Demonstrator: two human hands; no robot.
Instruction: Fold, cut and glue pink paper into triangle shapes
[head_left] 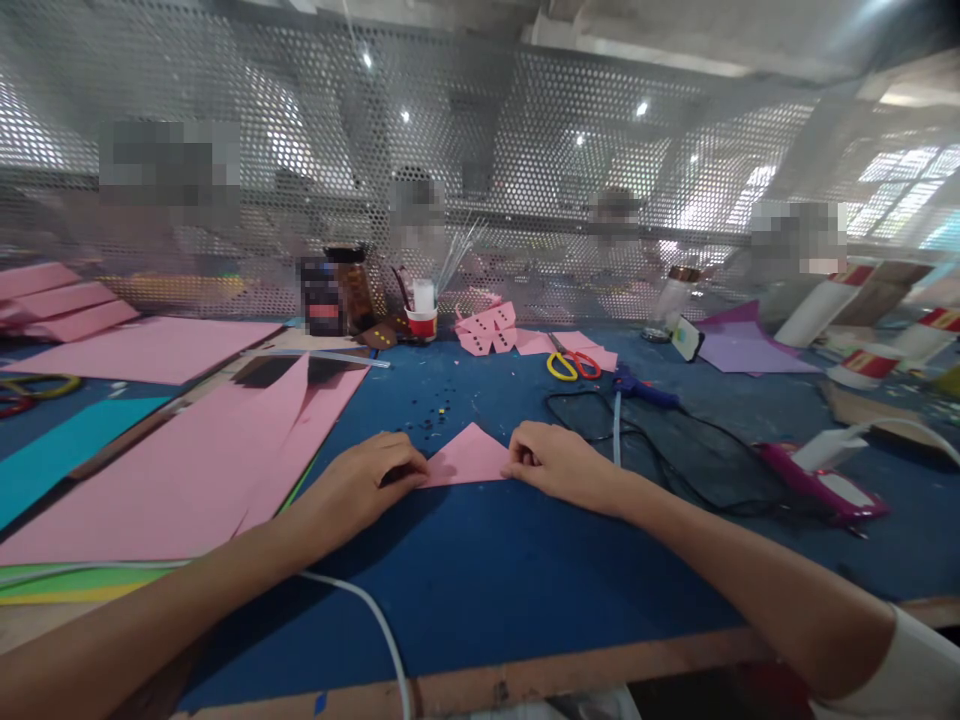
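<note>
A small pink paper triangle (470, 458) lies on the blue tabletop (487, 580), its point facing away from me and its long edge toward me. My left hand (380, 467) pinches the left corner between thumb and fingers. At the right corner, my right hand (551, 459) has its fingers curled closed on the paper. Just beyond the triangle are small black bits (429, 420) scattered on the table. A pair of scissors (574, 362) with yellow and red handles rests farther back, beside a blue glue gun (646, 388).
Large pink sheets (180, 470) cover the left side, near a turquoise sheet (67, 450). A pink cut-out with black dots (487, 328) and a red-white cup (421, 322) stand at the back. On the right are a magenta power strip (825, 485), cords and purple paper (742, 340).
</note>
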